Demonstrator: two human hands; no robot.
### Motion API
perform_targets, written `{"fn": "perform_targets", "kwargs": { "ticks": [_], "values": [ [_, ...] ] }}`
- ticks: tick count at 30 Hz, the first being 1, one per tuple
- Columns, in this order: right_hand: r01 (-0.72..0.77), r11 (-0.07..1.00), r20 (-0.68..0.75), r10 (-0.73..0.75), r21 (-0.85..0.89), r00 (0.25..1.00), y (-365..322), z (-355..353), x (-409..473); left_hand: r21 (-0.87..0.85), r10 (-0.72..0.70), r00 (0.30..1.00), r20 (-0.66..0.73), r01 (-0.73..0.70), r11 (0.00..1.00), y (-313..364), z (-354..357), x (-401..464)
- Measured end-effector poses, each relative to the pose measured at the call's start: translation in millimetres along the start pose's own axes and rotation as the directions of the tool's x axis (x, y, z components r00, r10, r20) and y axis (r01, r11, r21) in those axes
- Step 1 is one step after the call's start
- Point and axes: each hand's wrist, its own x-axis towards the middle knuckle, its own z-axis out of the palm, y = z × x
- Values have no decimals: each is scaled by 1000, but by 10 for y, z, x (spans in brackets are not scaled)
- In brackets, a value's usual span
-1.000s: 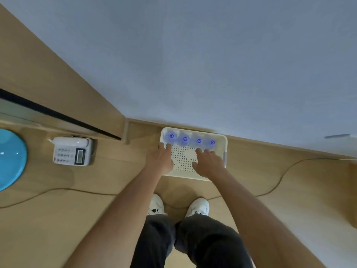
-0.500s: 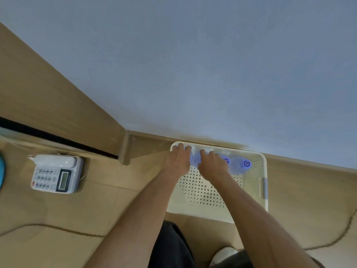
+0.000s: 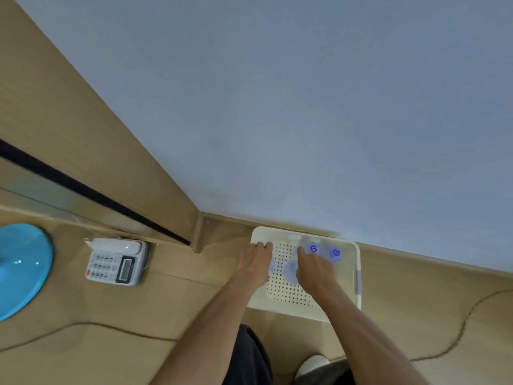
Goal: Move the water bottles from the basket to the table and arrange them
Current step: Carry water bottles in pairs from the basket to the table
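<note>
Reaching down into the white basket (image 3: 358,273), both hands are curled around water bottles. The left hand (image 3: 256,266) grips one whose clear body barely shows at its inner edge (image 3: 272,264); its axis cannot be told. The right hand (image 3: 313,270) holds a blurred bottle (image 3: 290,269) just left of its palm, seemingly seen end-on. Beyond the right fingertips, two bottles (image 3: 313,249) (image 3: 336,252) stand upright, blue caps facing up. A telephone (image 3: 116,261) lies well left of the left hand.
</note>
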Motion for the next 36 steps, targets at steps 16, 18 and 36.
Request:
{"fn": "perform_targets", "kwargs": {
  "ticks": [16,18,36],
  "values": [
    [-244,912,-178,314,331,933,520,-3255,-3552,65,230,953,-199,-222,973,1380,-3307,-3047],
    [-268,889,-226,366,372,903,715,-3397,-3869,89,274,941,-199,-261,961,1672,-3555,-3196],
    [-508,603,-304,776,616,553,2958,-3414,-7220,335,691,685,-233,-610,718,5163,-3603,-4945]
  ]
}}
